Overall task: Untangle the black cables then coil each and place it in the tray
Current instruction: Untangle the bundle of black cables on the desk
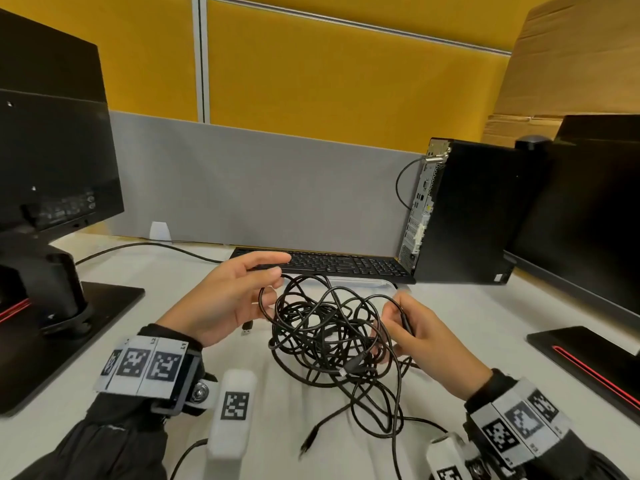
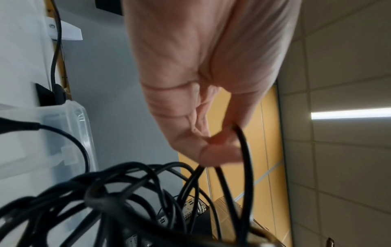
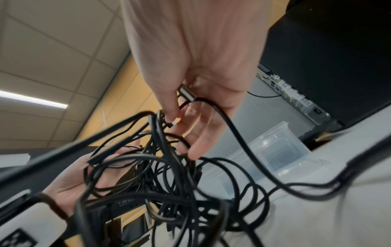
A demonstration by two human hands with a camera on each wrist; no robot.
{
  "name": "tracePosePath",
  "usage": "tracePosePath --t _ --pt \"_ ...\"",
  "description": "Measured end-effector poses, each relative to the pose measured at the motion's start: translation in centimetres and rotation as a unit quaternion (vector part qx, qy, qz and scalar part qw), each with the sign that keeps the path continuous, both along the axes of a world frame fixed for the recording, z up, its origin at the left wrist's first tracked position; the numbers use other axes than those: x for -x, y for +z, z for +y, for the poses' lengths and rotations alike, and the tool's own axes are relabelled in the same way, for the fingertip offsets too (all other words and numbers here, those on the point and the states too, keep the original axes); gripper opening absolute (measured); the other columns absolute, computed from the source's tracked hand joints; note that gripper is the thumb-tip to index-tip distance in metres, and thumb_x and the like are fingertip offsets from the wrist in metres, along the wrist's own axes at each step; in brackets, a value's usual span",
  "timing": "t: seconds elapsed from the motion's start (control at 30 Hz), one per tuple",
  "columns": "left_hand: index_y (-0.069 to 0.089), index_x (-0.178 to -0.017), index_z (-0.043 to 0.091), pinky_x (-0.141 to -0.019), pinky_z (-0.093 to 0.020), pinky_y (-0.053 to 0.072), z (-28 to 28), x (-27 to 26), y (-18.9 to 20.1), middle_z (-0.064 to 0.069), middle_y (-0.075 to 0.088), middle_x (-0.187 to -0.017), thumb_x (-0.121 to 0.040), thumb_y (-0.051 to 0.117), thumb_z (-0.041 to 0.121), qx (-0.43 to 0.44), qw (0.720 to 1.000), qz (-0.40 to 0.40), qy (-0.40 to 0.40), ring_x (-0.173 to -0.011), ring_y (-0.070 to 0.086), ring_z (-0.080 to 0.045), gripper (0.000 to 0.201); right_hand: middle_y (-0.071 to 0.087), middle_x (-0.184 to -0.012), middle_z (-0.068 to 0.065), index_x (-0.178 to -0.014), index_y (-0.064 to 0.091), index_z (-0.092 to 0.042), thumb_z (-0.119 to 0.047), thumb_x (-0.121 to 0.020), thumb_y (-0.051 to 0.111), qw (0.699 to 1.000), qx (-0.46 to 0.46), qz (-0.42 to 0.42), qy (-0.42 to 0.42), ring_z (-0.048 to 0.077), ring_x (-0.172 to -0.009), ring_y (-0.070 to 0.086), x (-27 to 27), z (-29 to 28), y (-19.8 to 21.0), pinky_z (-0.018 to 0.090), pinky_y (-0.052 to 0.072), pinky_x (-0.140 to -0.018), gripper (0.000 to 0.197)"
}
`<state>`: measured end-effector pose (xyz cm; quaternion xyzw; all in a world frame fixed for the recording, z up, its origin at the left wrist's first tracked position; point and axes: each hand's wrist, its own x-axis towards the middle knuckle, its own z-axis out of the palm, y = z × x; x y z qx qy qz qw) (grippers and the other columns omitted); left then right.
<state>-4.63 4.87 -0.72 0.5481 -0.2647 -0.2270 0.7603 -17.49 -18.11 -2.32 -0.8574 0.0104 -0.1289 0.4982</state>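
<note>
Clearly, centre frame, our left hand point(image 1: 221, 299) and right hand point(image 1: 420, 336) pinch the light, floppy black cables point(image 1: 332, 337); plug ends grip best

Even, bright ceiling strip lighting; wrist views motion-blurred (edges curve, soft shadows).

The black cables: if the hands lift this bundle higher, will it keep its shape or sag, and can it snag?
The cables likely sag: loops already droop between the left hand and right hand. They probably weigh little, since fingertip pinches carry them. Crossing loops and a loose plug on the table may snag or drag.
</note>
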Motion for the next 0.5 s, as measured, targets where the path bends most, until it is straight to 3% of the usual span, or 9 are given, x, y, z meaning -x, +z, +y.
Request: tracePosePath --t 0.2,0.3,0.4,0.47,0.5 --pt "0.058 -0.112 0.006 -0.037 -0.015 0.029 -0.3 -0.2 -0.3 -0.005 0.055 -0.069 -0.095 0.040 -0.001 0.014 0.999 0.002 0.036 -0.039 0.028 -0.004 0.026 0.053 -0.075 -0.005 -0.089 0.047 -0.009 0.000 -0.094 0.046 0.990 0.080 0.063 0.093 0.001 -0.058 0.055 0.6 -0.2 0.8 0.026 0.050 -0.056 0.010" --pt "0.059 -0.110 0.005 -0.036 -0.013 0.023 -0.6 0.0 -0.3 -0.006 0.057 -0.072 -0.095 0.038 -0.001 0.011 1.000 -0.008 0.023 -0.038 0.025 -0.003 0.026 0.055 -0.106 0.001 -0.106 0.048 -0.017 0.000 -0.094 0.042 0.994 0.010 0.068 0.081 0.012 -0.078 0.061 0.2 0.6 1.3 0.024 0.049 -0.059 0.022" --pt "0.059 -0.108 0.004 -0.036 -0.012 0.022 -0.8 0.3 -0.3 -0.005 0.058 -0.072 -0.095 0.038 0.000 0.012 1.000 -0.012 0.014 -0.038 0.024 -0.002 0.026 0.051 -0.117 -0.010 -0.119 0.046 -0.039 -0.021 -0.097 0.045 0.994 0.025 0.069 0.083 0.011 -0.096 0.056 -1.0 2.0 1.9 0.020 0.049 -0.065 0.028" --pt "0.059 -0.106 0.005 -0.037 -0.012 0.020 -1.1 0.6 -0.4 -0.005 0.059 -0.072 -0.095 0.038 0.000 0.013 1.000 -0.021 0.015 -0.038 0.023 -0.001 0.024 0.053 -0.115 -0.016 -0.123 0.043 -0.049 -0.042 -0.092 0.050 0.988 0.069 0.078 0.118 0.006 -0.096 0.057 -2.2 3.0 2.0 0.015 0.045 -0.069 0.033" --pt "0.059 -0.106 0.005 -0.037 -0.012 0.019 -1.2 0.8 -0.3 -0.005 0.060 -0.072 -0.094 0.039 0.001 0.014 0.999 -0.026 0.017 -0.038 0.023 -0.002 0.024 0.055 -0.111 -0.016 -0.123 0.045 -0.047 -0.048 -0.087 0.053 0.983 0.100 0.075 0.133 0.003 -0.093 0.057 -2.8 3.4 1.8 0.014 0.043 -0.072 0.037"
